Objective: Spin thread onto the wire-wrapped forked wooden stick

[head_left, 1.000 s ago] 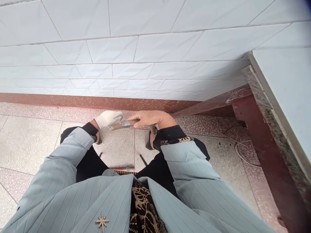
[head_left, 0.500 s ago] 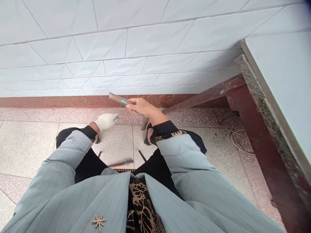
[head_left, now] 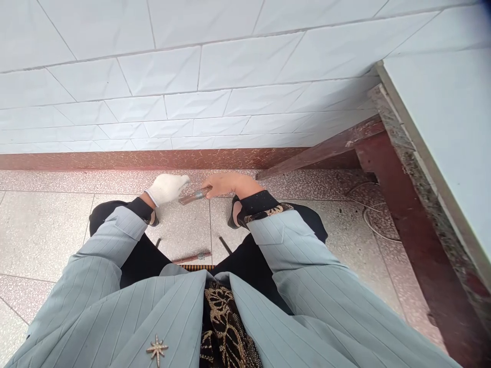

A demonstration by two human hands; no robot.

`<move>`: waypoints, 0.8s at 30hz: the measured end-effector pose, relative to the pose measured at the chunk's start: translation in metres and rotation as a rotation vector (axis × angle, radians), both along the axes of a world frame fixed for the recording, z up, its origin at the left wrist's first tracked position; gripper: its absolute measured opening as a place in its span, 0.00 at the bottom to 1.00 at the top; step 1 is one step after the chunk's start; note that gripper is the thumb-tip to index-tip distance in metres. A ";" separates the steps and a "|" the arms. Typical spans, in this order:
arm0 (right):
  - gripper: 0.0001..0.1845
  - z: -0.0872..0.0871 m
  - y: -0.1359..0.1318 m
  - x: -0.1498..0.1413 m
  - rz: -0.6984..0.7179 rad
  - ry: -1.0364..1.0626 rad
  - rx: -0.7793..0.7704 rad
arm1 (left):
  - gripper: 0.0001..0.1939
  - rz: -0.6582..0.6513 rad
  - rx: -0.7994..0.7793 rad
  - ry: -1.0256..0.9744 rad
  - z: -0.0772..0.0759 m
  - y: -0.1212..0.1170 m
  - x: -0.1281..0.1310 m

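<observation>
My right hand (head_left: 224, 184) is bare and closed round one end of a short brown rod (head_left: 195, 195) with a band of thin wire wound about its middle. My left hand (head_left: 168, 187) wears a white knit glove; its fingertips are pinched together close to the rod's free end, and whatever they hold is too fine to see. Both hands hover low over the speckled floor tiles, in front of my knees. A second brown rod (head_left: 192, 257) with a wire band lies on the floor between my legs.
A white tiled wall (head_left: 199, 82) with a reddish skirting (head_left: 134, 159) stands just ahead. At right a stone-edged counter (head_left: 429, 153) juts out, with a dark wooden frame (head_left: 326, 148) under it and a thin cable (head_left: 370, 220) on the floor. A dark nail-like piece (head_left: 225, 246) lies near the second rod.
My right hand had lifted the rod up against the skirting half a second ago; it has come back down to the gloved left hand, which has barely moved.
</observation>
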State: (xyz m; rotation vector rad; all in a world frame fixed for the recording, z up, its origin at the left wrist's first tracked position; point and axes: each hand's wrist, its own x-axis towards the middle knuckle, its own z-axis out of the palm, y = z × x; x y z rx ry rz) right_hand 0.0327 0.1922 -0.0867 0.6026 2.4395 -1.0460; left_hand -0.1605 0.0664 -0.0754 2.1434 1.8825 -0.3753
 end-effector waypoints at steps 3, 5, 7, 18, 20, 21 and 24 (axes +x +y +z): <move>0.17 0.008 0.005 0.008 0.131 -0.007 -0.416 | 0.19 0.039 0.008 -0.058 -0.001 0.001 -0.001; 0.23 0.012 0.010 0.015 0.117 0.130 -0.558 | 0.17 0.049 -0.024 -0.127 -0.005 0.001 0.000; 0.24 0.014 0.013 0.020 -0.005 0.303 -0.570 | 0.17 0.057 -0.034 -0.207 -0.010 0.001 0.002; 0.08 0.003 -0.009 0.002 -0.671 0.471 -0.530 | 0.21 0.048 -0.146 -0.101 -0.008 0.000 0.013; 0.05 0.001 -0.006 0.000 -0.724 0.432 -0.434 | 0.22 0.048 -0.146 -0.070 -0.008 -0.002 0.016; 0.04 -0.001 -0.004 0.000 -0.738 0.398 -0.372 | 0.22 0.043 -0.146 -0.054 -0.008 -0.003 0.017; 0.05 -0.006 0.003 -0.001 -0.673 0.257 -0.086 | 0.22 0.009 -0.136 -0.016 -0.008 -0.005 0.020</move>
